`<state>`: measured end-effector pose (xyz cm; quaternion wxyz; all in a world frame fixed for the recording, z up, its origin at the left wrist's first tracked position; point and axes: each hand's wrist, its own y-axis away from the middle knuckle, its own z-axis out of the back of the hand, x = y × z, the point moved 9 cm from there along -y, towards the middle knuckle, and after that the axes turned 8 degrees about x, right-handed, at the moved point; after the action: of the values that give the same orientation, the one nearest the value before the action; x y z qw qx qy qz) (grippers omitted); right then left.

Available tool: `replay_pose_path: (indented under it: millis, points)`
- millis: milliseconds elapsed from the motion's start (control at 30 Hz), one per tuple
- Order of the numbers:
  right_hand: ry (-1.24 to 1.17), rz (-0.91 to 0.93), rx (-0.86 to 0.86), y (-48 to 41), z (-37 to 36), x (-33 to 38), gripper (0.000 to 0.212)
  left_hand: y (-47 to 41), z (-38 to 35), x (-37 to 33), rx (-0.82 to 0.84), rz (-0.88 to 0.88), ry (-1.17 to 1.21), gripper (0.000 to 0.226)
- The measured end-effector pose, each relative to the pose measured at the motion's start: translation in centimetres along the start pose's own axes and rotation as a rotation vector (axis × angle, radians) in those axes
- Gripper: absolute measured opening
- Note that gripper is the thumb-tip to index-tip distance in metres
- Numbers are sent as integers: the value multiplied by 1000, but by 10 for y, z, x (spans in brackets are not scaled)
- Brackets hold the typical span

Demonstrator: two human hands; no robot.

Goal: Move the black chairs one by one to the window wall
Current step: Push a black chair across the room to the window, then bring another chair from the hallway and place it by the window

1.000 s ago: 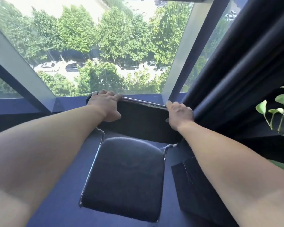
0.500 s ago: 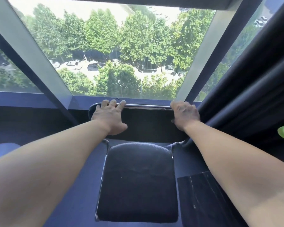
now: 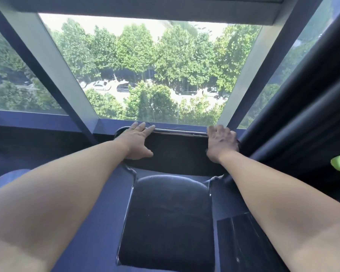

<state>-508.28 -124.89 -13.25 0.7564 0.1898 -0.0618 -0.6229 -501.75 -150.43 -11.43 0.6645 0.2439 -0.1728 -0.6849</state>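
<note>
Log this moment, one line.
black chair: backrest close to window wall | left hand: fingers flat on top rail | right hand: on top rail, blurred, grip unclear | phase: likely placing

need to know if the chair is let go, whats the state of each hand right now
Left hand: open, fingers straight, resting on the top rail of the black chair.
Right hand: on the same rail, blurred; grip cannot be told.

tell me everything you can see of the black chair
The black chair stands upright on the floor, its back close to the window wall. Dark fabric seat and backrest, metal tube frame. The left hand lies over the top rail's left end, fingers straight; the right hand, blurred, rests on the right end.
</note>
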Motion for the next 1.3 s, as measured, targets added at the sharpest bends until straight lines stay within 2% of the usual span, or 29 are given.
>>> replay_pose_path:
  millis: [133, 367, 467, 600, 733, 1000, 1167, 1300]
  points:
    - [-72, -6, 155, 19, -4, 5, 88, 29, 4, -7, -50, 3, -75, 88]
    - [-158, 157, 30, 101, 51, 32, 79, 92, 33, -28, -107, -41, -181, 87]
    - [-196, 118, 2, 150, 79, 27, 76, 127, 51, -49, -154, -94, -211, 87]
    - [-230, 43, 10, 225, 100, 21, 81, 178, 54, -79, -131, -180, -295, 85]
    - [-254, -124, -46, 332, 100, 9, 76, 254, 46, -125, -208, -347, -492, 85]
    - [-290, -428, -3, 578, 54, -22, 73, 426, -1, -261, -270, -785, -717, 85]
    - [-425, -643, 15, 757, -7, -40, 75, 547, -82, -350, -288, -980, -859, 87]
    - [-487, -876, -10, 942, -80, -34, 69, 674, -184, -415, -259, -1185, -953, 82]
